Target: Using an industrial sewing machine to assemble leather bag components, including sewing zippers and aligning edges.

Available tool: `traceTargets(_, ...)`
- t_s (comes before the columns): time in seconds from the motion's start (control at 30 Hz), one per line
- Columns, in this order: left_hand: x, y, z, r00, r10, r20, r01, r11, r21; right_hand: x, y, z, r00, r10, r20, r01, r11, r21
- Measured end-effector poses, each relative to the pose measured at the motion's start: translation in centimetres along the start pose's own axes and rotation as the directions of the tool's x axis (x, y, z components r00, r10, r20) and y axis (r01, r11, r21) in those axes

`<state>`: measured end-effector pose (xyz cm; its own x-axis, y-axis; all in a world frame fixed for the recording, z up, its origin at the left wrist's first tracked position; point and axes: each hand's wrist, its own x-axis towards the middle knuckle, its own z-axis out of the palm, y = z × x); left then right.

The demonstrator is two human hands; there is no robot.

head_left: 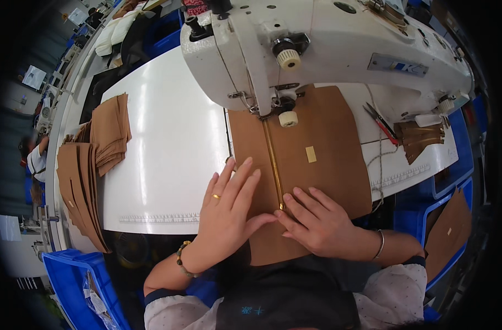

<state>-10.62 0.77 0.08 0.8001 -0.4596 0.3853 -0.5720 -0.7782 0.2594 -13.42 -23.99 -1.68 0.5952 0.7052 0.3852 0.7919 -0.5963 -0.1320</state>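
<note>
A large brown fabric panel (339,181) lies under the head of a white sewing machine (339,60). Down the panel runs a gold-toothed zipper (273,159), its upper end beneath the machine's presser area. My left hand (227,212) rests on the panel's left edge, fingers stretched out and a ring on one finger. Flat on the panel, just right of the zipper's lower end, lies my right hand (320,225) with its fingers spread. My left thumb meets the right hand near that end. A small yellow tab (310,154) sits on the panel right of the zipper.
Stacks of brown fabric pieces (77,184) lie on the white table (163,121) at left. Red-handled scissors (382,124) and a bundle of short zippers (421,140) are at right. Blue bins (69,269) stand at both sides. A person (37,159) sits far left.
</note>
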Motion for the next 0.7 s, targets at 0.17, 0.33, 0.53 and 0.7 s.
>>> traceTargets(0.17, 1.6, 0.4, 0.1, 0.944, 0.022, 0.331, -0.02, 1.0, -0.008, 1.5, 2.1, -0.9, 0.998, -0.064, 0.026, 0.061, 0.994, 0.087)
traceTargets(0.33, 1.5, 0.0, 0.4, 0.956, 0.037, 0.29, -0.03, 0.999, -0.027, 3.9, 5.9, -0.5, 0.996, 0.076, 0.041, -0.08, 0.992, 0.099)
traceTargets(0.53, 1.6, -0.7, 1.2, 0.979, 0.066, 0.191, -0.041, 0.991, -0.13, 4.4, 6.3, -0.1, 0.991, 0.038, 0.126, -0.047, 0.996, 0.073)
traceTargets(0.7, 1.9, -0.6, 0.9, 0.976, 0.048, 0.211, -0.014, 0.987, -0.161, 4.5, 6.2, -0.2, 0.99, 0.027, 0.142, -0.037, 0.997, 0.07)
